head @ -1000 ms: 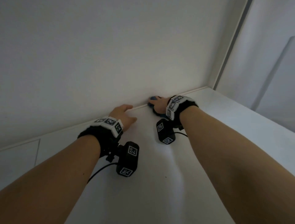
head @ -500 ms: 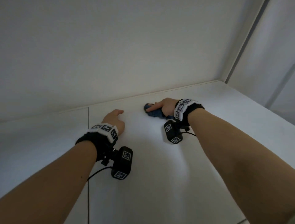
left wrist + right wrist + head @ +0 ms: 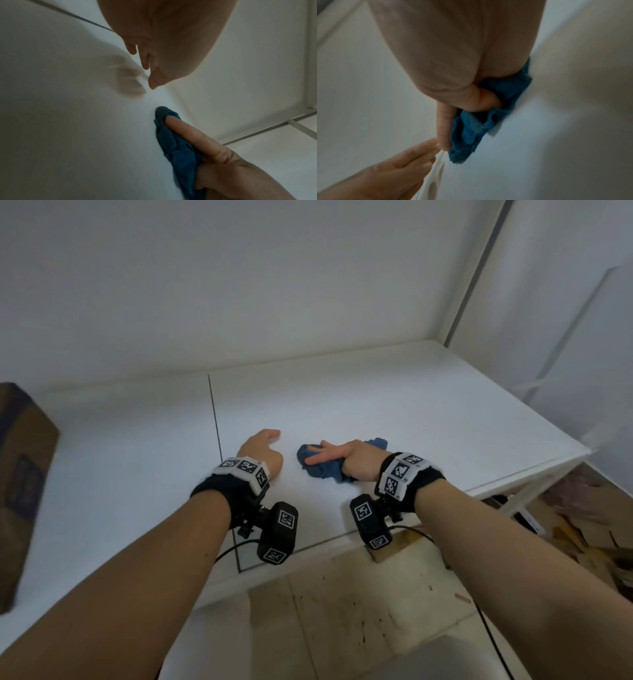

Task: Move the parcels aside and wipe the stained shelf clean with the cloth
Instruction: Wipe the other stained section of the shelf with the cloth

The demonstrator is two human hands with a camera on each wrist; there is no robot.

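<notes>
Near the shelf's (image 3: 394,392) front edge, your right hand (image 3: 356,462) presses the cloth (image 3: 322,469), thumb tucked into its folds, forefinger straight along it. It's soft, light, probably bunches: keep the palm flat on top. Your left hand (image 3: 262,451) rests just beside, holding nothing, fingers loosely bent.

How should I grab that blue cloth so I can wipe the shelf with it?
Best guess: take the blue cloth from above at its bunched middle, as the right hand does: fingers laid across the top, thumb tucked into the folds. It lies crumpled and soft on the white shelf, so an edge grip would likely just let it flop.
</notes>
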